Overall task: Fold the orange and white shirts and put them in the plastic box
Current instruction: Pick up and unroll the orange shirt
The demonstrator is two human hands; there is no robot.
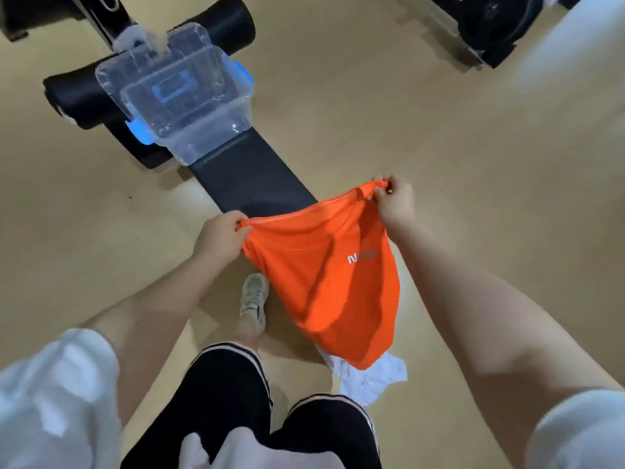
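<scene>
An orange shirt (324, 279) with a small white logo hangs in the air between my hands, held by its top edge. My left hand (220, 236) pinches the left corner and my right hand (394, 203) pinches the right corner, slightly higher. Below the shirt's hem a crumpled white shirt (368, 377) lies on the bench end, partly hidden by the orange cloth. A clear plastic box (203, 106) with blue latches stands open and empty on the far part of the black bench, well beyond my hands.
The black padded bench (250, 177) runs from the box toward me over a tan floor (439, 130). More dark gym equipment (497, 25) sits at the top right. My legs and one white shoe (253, 297) are below the shirt.
</scene>
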